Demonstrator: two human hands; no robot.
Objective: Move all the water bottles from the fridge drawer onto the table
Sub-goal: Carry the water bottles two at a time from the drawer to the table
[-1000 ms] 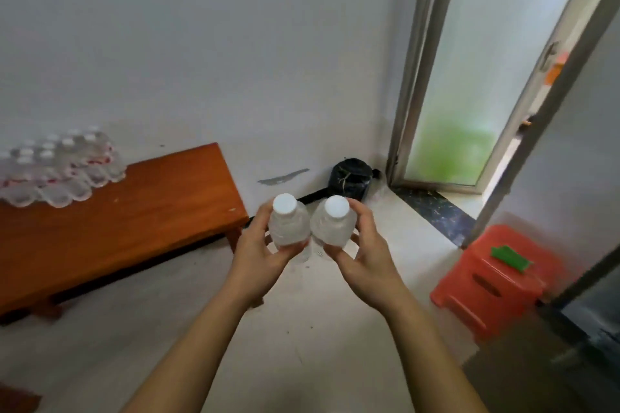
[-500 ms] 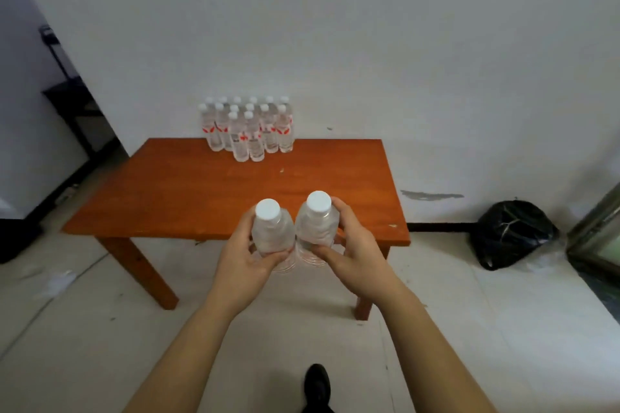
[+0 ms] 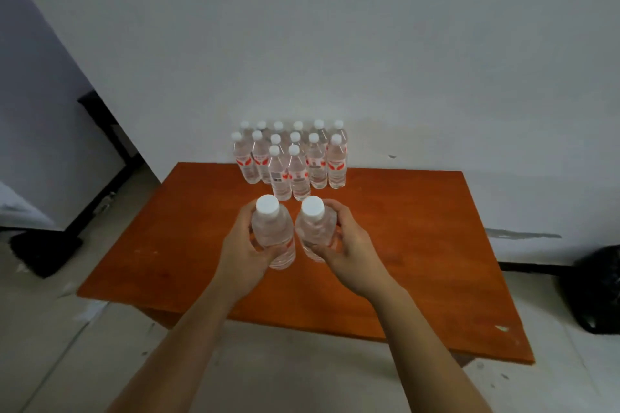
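Your table [image 3: 429,245] carries the standing bottles [image 3: 292,164] packed upright in tight rows at its far edge, probably to keep the near surface free. Your left hand [image 3: 243,253] and right hand [image 3: 350,253] each curl their fingers round one bottle. The left bottle [image 3: 272,233] and right bottle [image 3: 315,230] are upright, side by side above the tabletop, just short of the front row and likely ready to be set down together.

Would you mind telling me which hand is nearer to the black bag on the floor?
Right. The right hand is left of the bag; the left hand is farther left.
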